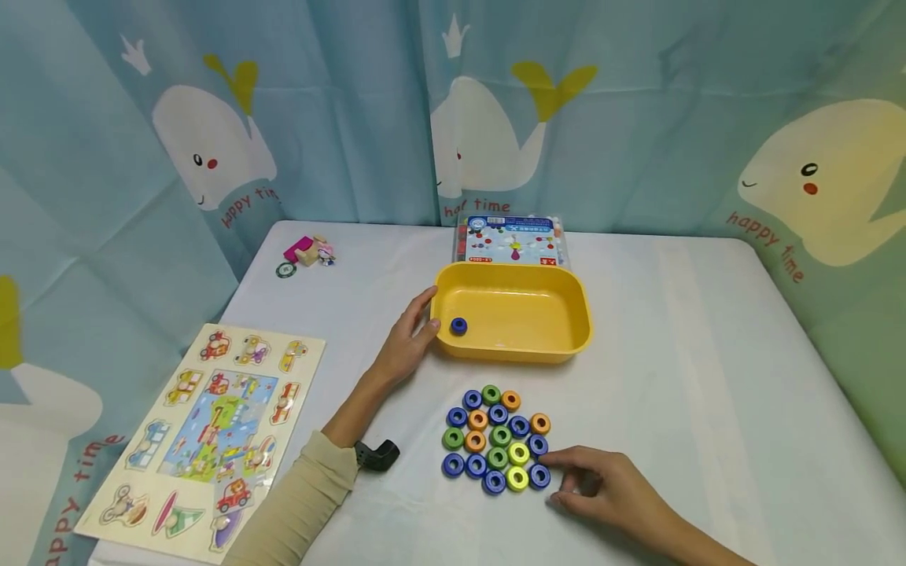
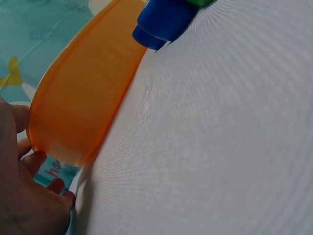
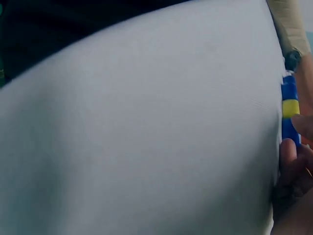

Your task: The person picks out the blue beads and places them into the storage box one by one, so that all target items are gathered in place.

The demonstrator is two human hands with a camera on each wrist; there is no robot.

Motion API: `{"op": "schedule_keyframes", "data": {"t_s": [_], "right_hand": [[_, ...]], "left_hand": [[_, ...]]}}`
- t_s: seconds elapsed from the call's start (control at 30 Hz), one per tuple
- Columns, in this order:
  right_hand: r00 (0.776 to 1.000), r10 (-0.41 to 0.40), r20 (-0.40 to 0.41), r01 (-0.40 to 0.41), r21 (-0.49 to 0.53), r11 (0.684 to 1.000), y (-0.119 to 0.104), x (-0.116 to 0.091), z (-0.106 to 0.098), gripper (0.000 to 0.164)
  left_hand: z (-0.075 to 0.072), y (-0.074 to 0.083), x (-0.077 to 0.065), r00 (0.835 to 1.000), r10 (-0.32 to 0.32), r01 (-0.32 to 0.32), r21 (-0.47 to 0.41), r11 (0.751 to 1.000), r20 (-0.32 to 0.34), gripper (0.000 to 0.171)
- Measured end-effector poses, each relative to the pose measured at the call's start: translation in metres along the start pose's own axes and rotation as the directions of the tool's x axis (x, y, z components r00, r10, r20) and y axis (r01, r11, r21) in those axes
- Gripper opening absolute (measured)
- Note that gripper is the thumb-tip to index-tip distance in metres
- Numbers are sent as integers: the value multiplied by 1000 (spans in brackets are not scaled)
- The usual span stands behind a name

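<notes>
My left hand (image 1: 405, 346) holds the left end of a yellow plastic tub (image 1: 510, 352), with thumb and fingers at its rim; the left wrist view shows the tub's side (image 2: 83, 88) beside the fingers. One blue ring bead (image 1: 458, 325) lies inside the tub, near its left side. In front of it, blue, green, orange and yellow ring beads (image 1: 499, 435) lie in a loose cluster. My right hand (image 1: 602, 486) is at the cluster's right edge, thumb and index finger pinching a blue bead (image 1: 539, 476) that rests on the table. The right wrist view shows this bead (image 3: 289, 129) between the fingertips.
A boxed toy set (image 1: 511, 239) stands behind the tub. On the left lies a wooden vehicle puzzle board (image 1: 311, 354). Small toys (image 1: 308, 250) and a round dark green piece (image 1: 286, 270) sit at the back left. A whale-print curtain (image 1: 354, 118) surrounds the white-covered table (image 1: 679, 377).
</notes>
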State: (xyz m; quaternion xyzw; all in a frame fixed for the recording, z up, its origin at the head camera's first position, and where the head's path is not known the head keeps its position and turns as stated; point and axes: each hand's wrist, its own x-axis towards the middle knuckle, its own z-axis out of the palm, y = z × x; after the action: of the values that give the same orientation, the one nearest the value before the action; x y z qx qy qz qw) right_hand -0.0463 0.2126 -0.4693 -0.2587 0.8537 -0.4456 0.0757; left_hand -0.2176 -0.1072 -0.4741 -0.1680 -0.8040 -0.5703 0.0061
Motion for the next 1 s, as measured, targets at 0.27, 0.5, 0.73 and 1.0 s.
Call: {"op": "schedule_keyframes", "data": {"t_s": [0.27,0.5,0.73,1.0], "right_hand": [[998,0,-62,-2,-38,999,0,4,11,35],[994,0,-107,-8,-75,997,-2,5,13,33],[991,41,-129,-45,-29,999,-22,14,-10,32],[984,29,-176,-47,-97,994,-49,73,-69,30]], "left_hand": [[-6,32,-9,1000,-6,6,-8,1000,15,51],[-7,39,-10,1000,-7,7,-3,1000,12,51],[-7,41,-11,1000,-5,5,-7,1000,17,51],[-7,41,-11,1000,-3,3,-9,1000,20,51]]}}
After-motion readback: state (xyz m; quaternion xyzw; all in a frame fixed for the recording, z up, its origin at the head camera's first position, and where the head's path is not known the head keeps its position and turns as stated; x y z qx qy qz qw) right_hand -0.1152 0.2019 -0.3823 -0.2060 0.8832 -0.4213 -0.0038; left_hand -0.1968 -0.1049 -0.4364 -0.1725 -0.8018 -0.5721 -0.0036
